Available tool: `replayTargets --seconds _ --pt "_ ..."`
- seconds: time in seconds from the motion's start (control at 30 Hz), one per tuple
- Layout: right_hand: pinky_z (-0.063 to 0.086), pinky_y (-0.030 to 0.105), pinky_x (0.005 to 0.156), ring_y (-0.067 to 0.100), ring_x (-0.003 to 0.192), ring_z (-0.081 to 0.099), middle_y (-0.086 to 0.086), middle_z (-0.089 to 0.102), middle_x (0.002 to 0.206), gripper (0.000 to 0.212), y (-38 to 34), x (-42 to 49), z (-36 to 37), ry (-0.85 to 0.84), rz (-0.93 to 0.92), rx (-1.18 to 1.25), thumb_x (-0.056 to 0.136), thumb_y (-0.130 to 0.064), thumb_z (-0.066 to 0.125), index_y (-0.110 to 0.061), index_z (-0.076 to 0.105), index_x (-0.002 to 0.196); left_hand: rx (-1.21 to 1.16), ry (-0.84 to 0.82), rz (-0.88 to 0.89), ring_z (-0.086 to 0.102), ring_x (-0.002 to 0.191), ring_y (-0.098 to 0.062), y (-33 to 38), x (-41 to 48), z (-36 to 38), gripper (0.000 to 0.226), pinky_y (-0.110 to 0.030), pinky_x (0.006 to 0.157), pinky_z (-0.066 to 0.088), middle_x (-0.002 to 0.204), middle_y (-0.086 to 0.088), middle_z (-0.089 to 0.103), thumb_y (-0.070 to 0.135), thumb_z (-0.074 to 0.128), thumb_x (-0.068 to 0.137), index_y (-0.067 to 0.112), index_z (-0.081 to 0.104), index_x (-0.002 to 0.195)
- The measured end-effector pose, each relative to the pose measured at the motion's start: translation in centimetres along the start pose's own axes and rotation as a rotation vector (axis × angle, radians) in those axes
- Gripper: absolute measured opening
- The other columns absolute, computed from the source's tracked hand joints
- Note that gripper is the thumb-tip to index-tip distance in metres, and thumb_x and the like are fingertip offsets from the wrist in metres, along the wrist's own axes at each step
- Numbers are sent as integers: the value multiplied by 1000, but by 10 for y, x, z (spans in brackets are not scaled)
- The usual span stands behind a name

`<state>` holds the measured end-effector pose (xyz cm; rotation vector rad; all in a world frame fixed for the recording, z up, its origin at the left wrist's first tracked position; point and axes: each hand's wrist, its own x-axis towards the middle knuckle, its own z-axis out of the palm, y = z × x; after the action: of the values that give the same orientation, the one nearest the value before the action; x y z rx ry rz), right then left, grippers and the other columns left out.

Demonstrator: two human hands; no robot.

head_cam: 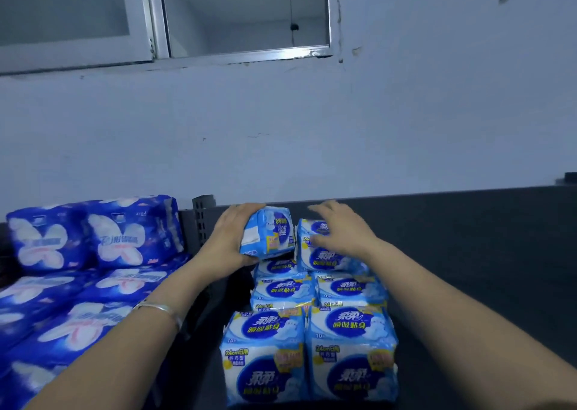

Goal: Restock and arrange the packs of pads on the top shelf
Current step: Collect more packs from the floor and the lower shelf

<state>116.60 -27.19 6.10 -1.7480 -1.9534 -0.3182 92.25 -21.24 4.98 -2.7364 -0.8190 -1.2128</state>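
At frame centre, the left hand [229, 238] grips a tilted light-blue pack [268, 233] above the shelf [468, 269]. The right hand [342, 231], fingers loosely spread, lies over the rear pack [327, 255]. Matching packs [265, 362] sit in two columns at lower centre.

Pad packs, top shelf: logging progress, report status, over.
Left hand grips tilted light-blue pack at back of left column. Right hand open over rear right pack. Dark-blue packs off to the left, not blocking.
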Motion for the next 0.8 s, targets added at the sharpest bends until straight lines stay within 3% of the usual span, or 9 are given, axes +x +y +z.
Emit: replayTargets --seconds 0.1,0.2,0.3,0.37,0.43,0.5,0.6,0.67,0.8 --pt "28 41 113 20 142 21 0 21 156 105 -26 10 -4 -93 -127 144 74 -39 77 -32 8 152 22 15 89 35 123 -11 -7 -5 -9 81 -24 113 10 127 15 38 39 69 58 33 35 131" --pt "29 45 112 20 144 18 -2 12 159 121 -49 19 6 -92 -196 2 65 -41 82 -34 -2 151 -39 39 85 34 126 -13 -11 -13 -18 82 -26 109 23 131 13 36 45 68 59 37 32 132" --pt "35 45 106 23 136 31 -2 28 151 111 -68 28 19 -2 -230 -7 63 -41 81 -32 13 150 -9 81 208 27 127 1 -13 -21 -28 72 -21 111 16 135 21 31 46 61 68 37 27 131" --pt "40 43 101 23 127 41 -2 38 142 99 -77 31 24 43 -242 16 64 -40 79 -28 25 146 34 91 213 26 133 -5 -19 -28 -33 73 -25 116 10 138 18 30 40 64 72 39 23 132" --pt "44 41 95 25 121 46 0 40 136 90 -84 33 26 122 -246 -9 67 -39 76 -27 30 143 45 126 99 26 137 -17 -24 -32 -35 85 -37 118 14 145 6 30 31 70 69 42 19 136" --pt "46 39 89 27 118 45 3 38 134 84 -88 32 26 225 -226 -60 71 -36 73 -25 30 143 -38 153 -165 22 139 -23 -31 -33 -33 105 -36 117 18 150 -8 23 24 78 64 34 13 146" --pt "47 40 78 31 117 43 9 35 135 78 -90 29 23 336 -169 -132 76 -28 69 -22 31 144 -505 64 -542 33 134 -19 -20 -36 -38 120 -36 108 34 148 0 31 19 84 63 35 3 150" --pt "49 40 70 34 114 44 12 36 135 75 -90 27 22 374 -151 -165 76 -25 70 -20 35 143 -844 13 -696 53 116 -23 -6 -35 -40 102 -42 88 50 127 5 52 20 77 76 43 8 147" --pt "49 39 66 35 108 47 15 38 130 75 -96 23 27 391 -190 -182 74 -31 75 -19 39 140 -1158 167 -837 60 101 -30 13 -17 -29 63 -52 89 49 110 1 58 36 65 85 39 27 136"
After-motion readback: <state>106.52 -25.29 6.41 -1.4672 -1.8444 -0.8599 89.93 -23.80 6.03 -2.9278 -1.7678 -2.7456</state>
